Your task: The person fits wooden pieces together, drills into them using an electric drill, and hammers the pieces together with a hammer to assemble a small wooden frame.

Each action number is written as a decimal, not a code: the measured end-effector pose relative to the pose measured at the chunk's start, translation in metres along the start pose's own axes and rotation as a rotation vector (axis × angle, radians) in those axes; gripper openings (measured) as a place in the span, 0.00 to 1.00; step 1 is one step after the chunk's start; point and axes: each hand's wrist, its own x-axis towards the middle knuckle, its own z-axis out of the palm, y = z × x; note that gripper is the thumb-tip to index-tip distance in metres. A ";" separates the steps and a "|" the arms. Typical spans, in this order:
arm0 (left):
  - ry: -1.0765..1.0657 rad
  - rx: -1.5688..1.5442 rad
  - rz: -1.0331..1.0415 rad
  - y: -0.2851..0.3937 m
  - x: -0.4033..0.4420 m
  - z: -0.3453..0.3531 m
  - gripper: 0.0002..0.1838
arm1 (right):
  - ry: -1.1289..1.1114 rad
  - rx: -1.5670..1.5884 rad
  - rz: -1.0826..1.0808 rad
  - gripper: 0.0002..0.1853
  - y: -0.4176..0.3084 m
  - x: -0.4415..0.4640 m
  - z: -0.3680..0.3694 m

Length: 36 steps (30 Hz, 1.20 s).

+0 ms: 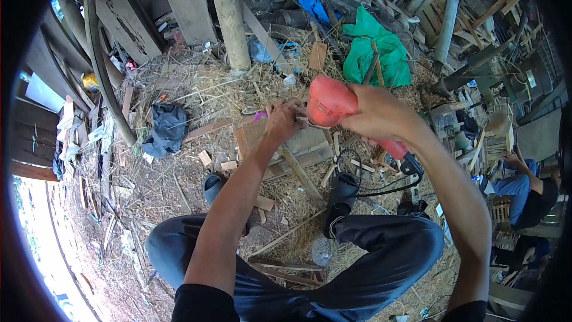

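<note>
My right hand [381, 110] is wrapped around a red corded power tool [330, 102], whose rounded front end points to the left. The tool's exact kind is hard to tell from here. Its black cord [381, 192] leaves the rear end and curves down by my right foot. Close to the front of the tool, my left hand [286, 118] has its fingers pinched together; what they hold is too small and covered to name. Beneath both hands lies a wooden board [307, 149] on the ground, with a long wood strip [301, 176] reaching from it towards me.
Wood scraps [229, 166] and straw litter the ground. A black plastic bag [167, 130] lies at left, a green plastic sheet [375, 53] beyond the tool. A post [229, 18] stands ahead. Another person [524, 188] sits at far right, near stacked timber and machinery.
</note>
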 end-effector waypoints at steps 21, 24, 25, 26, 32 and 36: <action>0.092 0.092 0.314 0.090 -0.002 0.012 0.14 | 0.551 -0.254 -0.173 0.35 0.214 -0.068 0.054; -0.278 0.029 0.039 0.151 -0.010 0.026 0.12 | 0.496 -0.296 -0.085 0.37 0.272 -0.052 0.100; -0.291 0.039 0.039 0.154 -0.011 0.046 0.12 | 0.550 -0.362 -0.110 0.35 0.293 -0.044 0.117; -0.313 0.011 0.105 0.150 -0.011 0.072 0.13 | 0.605 -0.429 -0.133 0.34 0.310 -0.035 0.131; -0.320 -0.057 -0.071 0.144 -0.011 0.155 0.15 | 0.629 -0.509 -0.030 0.31 0.348 0.009 0.199; -0.386 -0.051 -0.286 0.130 -0.008 0.173 0.17 | 0.618 -0.361 0.193 0.36 0.344 0.029 0.238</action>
